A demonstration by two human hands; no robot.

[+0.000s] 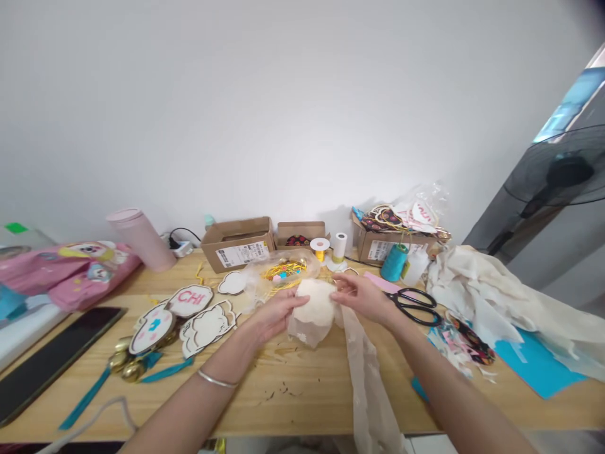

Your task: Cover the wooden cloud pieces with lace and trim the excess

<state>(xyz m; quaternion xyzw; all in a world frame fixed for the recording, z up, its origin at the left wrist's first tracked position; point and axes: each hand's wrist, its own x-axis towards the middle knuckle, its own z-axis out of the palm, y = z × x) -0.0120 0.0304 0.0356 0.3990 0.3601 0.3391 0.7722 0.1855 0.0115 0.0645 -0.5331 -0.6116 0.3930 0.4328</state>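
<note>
White wall (283,113) stands behind a wooden table (293,403). In the head view, the left hand (274,315) grips a soft cream ball (314,302) above the middle of the table, with its fingers curled on the ball. The right hand (363,298) rests half open on the other side. Lace cloth (302,331) covers the low part of the ball, but the top is bare. A long lace strip (371,391) hangs loose over the table edge. Black scissors (416,307) lie just beside the right hand.
</note>
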